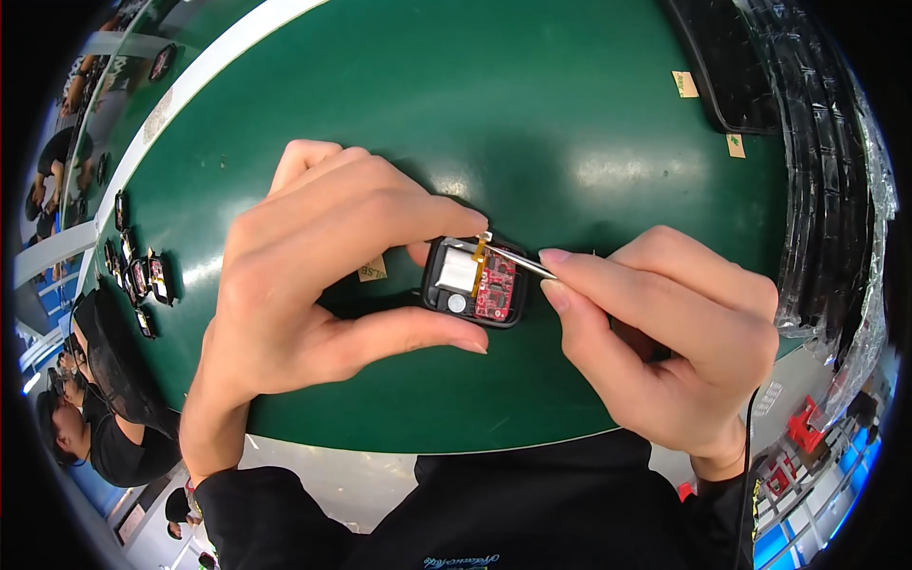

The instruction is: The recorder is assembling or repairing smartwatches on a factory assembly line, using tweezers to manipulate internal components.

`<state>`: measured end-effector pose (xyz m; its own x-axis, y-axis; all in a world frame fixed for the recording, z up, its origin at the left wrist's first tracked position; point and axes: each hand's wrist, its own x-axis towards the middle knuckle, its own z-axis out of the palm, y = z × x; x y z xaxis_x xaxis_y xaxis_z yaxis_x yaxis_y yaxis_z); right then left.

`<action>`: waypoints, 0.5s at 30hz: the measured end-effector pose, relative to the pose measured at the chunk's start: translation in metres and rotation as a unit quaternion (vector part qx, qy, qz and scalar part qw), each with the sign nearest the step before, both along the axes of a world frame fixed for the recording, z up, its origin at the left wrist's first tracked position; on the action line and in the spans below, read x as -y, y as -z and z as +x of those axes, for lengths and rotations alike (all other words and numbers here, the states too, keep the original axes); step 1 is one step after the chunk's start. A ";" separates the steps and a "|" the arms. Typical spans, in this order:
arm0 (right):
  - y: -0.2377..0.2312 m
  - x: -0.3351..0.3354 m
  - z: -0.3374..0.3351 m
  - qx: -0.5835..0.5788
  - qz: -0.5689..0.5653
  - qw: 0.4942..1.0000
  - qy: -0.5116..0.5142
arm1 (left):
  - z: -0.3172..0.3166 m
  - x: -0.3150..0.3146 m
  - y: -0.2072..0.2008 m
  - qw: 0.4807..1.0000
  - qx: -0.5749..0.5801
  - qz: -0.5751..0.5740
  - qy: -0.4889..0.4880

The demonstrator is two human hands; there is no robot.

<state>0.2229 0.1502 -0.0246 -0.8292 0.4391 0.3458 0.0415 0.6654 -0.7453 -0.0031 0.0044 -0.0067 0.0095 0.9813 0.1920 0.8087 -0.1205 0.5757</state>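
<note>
Between its thumb and fingers, my left hand (313,261) grips a small black device casing (522,296) with its inside facing up. Inside the casing are a silver battery pack (457,270), a red circuit board (497,298) and a round silver disc (456,303). An orange flex cable (480,261) runs along the seam between battery and board. The index fingertip touches the cable's pale upper end at the casing's top edge. My right hand (679,342) pinches metal tweezers (528,264), their tips at the cable's upper part. Whether the tips grasp the cable is too small to tell.
The green table (456,104) carries several similar small devices (139,271) at its left edge. A black tray (727,66) and a stack of black, plastic-wrapped material (822,142) stand at the right. A paper label (373,270) lies behind my left hand. Another person (123,432) sits at far left.
</note>
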 end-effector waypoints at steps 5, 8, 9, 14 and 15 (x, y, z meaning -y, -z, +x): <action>0.001 0.000 0.000 0.001 -0.037 0.999 0.006 | -0.003 0.000 0.000 1.000 0.009 -0.019 0.004; -0.001 -0.002 0.001 -0.005 -0.019 1.000 0.006 | -0.004 0.000 0.000 1.000 0.005 -0.018 0.008; -0.003 -0.002 0.002 -0.005 -0.018 1.000 0.008 | -0.004 -0.001 0.000 1.000 0.005 -0.017 0.010; 0.003 0.001 0.001 -0.031 0.044 0.999 0.009 | -0.001 0.000 -0.002 1.000 0.006 -0.024 -0.006; 0.006 0.002 0.001 -0.031 0.043 0.999 0.008 | -0.001 0.000 -0.002 1.000 0.007 -0.024 -0.006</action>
